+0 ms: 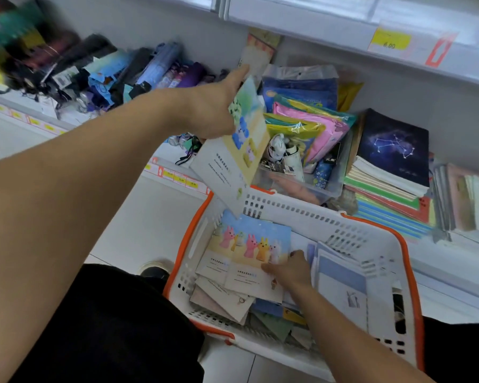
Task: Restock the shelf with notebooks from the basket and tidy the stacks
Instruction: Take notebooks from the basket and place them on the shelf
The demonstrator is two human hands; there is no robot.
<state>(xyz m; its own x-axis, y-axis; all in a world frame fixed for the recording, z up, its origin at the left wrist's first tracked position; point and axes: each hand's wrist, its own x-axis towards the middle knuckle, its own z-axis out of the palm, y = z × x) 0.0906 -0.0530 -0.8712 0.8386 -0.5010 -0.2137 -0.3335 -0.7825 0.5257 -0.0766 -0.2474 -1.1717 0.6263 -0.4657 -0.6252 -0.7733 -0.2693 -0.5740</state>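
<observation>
Shop shelving (329,29) is seen above a lower shelf where folded umbrellas (100,76) are heaped at the left. A pastel notebook (233,158) is gripped by the left hand (213,106) and raised towards the shelf, evidently for restocking. Below, more notebooks are left in the white basket (329,217), one rabbit-cover notebook (249,244) pressed by the right hand (291,269), fingers curled on it. Stacked notebooks (393,167) are shelved at right.
</observation>
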